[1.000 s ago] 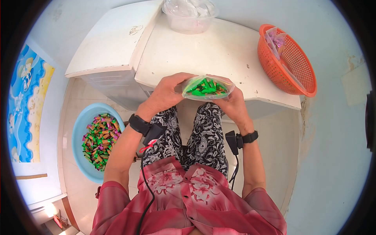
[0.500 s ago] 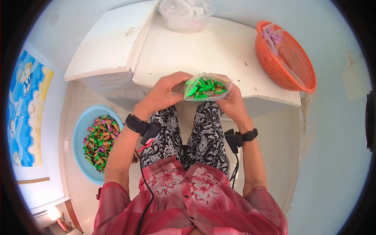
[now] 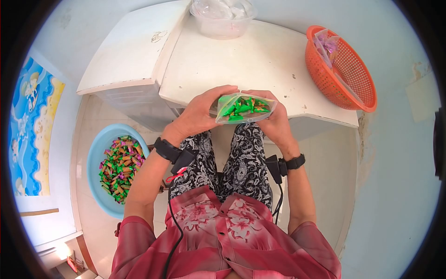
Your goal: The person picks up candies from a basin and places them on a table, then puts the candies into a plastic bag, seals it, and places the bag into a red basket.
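Between my two hands is a clear plastic bag (image 3: 246, 120), its mouth facing up toward me. Inside it lie several green-wrapped candies (image 3: 244, 107). My left hand (image 3: 203, 110) grips the bag's left side, fingers behind and thumb in front. On the opposite side, my right hand (image 3: 274, 116) is closed around the bag's edge. The bag hangs over my knees at the table's front edge, touching nothing else that I can make out.
A light blue basin (image 3: 93, 172) of green and purple wrapped candies stands on the floor at left. On the white table (image 3: 223, 65) are a clear plastic tub (image 3: 223, 28) at the back and an orange basket (image 3: 316, 79) at right, holding a bag of purple-wrapped candies (image 3: 329, 49).
The bag's mouth has narrowed a little, and its near edge sits slightly lower. My left hand has shifted slightly right along it. Both hands still hold the bag.
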Action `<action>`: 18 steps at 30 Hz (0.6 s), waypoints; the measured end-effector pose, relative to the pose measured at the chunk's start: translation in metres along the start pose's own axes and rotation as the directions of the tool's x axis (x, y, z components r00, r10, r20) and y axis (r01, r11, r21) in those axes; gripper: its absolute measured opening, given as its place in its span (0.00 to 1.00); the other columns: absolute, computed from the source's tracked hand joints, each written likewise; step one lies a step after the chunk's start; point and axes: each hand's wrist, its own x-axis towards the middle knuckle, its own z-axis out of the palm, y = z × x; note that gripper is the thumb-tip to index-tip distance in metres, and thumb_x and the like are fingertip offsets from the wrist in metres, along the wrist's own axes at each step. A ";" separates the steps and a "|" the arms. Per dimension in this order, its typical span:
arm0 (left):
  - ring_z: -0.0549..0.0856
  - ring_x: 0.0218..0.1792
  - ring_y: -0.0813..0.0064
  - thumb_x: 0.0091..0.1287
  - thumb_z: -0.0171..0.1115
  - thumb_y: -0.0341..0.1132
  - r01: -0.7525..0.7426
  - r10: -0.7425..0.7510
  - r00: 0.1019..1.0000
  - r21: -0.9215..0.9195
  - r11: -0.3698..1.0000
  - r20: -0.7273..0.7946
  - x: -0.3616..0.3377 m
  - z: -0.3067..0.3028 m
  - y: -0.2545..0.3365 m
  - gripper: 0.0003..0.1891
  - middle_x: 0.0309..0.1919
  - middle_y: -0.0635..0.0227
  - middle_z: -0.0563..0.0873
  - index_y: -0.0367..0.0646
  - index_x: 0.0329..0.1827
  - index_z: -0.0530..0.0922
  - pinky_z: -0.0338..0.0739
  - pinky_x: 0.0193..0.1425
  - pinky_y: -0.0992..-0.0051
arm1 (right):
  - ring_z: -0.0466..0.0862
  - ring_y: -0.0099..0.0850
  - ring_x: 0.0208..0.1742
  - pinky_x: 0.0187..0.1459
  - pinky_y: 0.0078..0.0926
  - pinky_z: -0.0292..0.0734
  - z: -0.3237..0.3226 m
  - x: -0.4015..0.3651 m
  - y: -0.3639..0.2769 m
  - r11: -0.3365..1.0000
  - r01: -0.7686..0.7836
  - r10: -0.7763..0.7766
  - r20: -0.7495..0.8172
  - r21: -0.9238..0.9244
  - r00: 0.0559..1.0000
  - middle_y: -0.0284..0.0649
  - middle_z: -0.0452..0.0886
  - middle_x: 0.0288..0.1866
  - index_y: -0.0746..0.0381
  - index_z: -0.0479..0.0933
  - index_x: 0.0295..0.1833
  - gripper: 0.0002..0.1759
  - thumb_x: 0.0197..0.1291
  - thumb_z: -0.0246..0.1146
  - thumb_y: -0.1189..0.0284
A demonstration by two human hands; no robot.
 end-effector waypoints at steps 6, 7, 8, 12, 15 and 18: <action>0.85 0.70 0.65 0.67 0.79 0.29 -0.044 0.044 0.999 0.035 0.998 -0.003 0.004 -0.001 -0.001 0.30 0.69 0.60 0.86 0.42 0.74 0.81 0.79 0.75 0.65 | 0.83 0.34 0.74 0.74 0.35 0.79 0.002 0.003 -0.003 0.985 0.137 -0.139 -0.011 -0.107 0.990 0.45 0.82 0.75 0.63 0.80 0.70 0.27 0.65 0.70 0.87; 0.85 0.69 0.65 0.67 0.79 0.30 -0.046 0.046 0.999 0.009 0.999 -0.014 0.003 -0.001 -0.004 0.30 0.69 0.60 0.86 0.42 0.73 0.82 0.80 0.74 0.65 | 0.82 0.35 0.75 0.74 0.35 0.79 0.002 0.003 -0.002 0.982 0.150 -0.151 -0.005 -0.116 0.988 0.45 0.81 0.76 0.63 0.79 0.70 0.28 0.65 0.70 0.87; 0.85 0.68 0.65 0.67 0.79 0.30 -0.048 0.047 0.999 -0.016 0.999 -0.023 0.002 0.000 -0.007 0.29 0.68 0.61 0.86 0.42 0.72 0.82 0.80 0.74 0.65 | 0.81 0.35 0.76 0.75 0.36 0.79 0.001 0.003 -0.002 0.979 0.162 -0.163 0.001 -0.124 0.987 0.45 0.80 0.77 0.62 0.79 0.71 0.29 0.64 0.70 0.86; 0.86 0.66 0.65 0.65 0.80 0.29 -0.052 0.052 0.998 -0.018 0.998 -0.021 0.002 -0.003 -0.007 0.29 0.65 0.61 0.87 0.41 0.71 0.82 0.80 0.72 0.65 | 0.80 0.36 0.77 0.76 0.36 0.78 0.002 0.001 -0.001 0.992 0.092 -0.093 -0.008 -0.088 0.996 0.43 0.80 0.78 0.61 0.79 0.73 0.31 0.64 0.71 0.86; 0.86 0.66 0.65 0.64 0.80 0.28 -0.056 0.056 0.998 0.029 0.998 -0.007 0.004 -0.005 -0.007 0.30 0.64 0.61 0.87 0.41 0.71 0.82 0.80 0.72 0.66 | 0.80 0.36 0.78 0.76 0.36 0.78 0.003 -0.001 -0.004 0.998 0.043 -0.042 0.004 -0.048 0.999 0.43 0.80 0.79 0.61 0.79 0.74 0.32 0.63 0.71 0.86; 0.86 0.66 0.63 0.63 0.81 0.28 -0.100 0.100 0.995 -0.013 0.995 -0.014 0.005 -0.004 -0.004 0.31 0.65 0.61 0.87 0.41 0.71 0.82 0.80 0.72 0.65 | 0.81 0.36 0.77 0.77 0.37 0.78 0.001 0.000 -0.003 0.992 0.102 -0.101 0.021 -0.069 0.995 0.43 0.79 0.80 0.60 0.78 0.75 0.33 0.64 0.71 0.86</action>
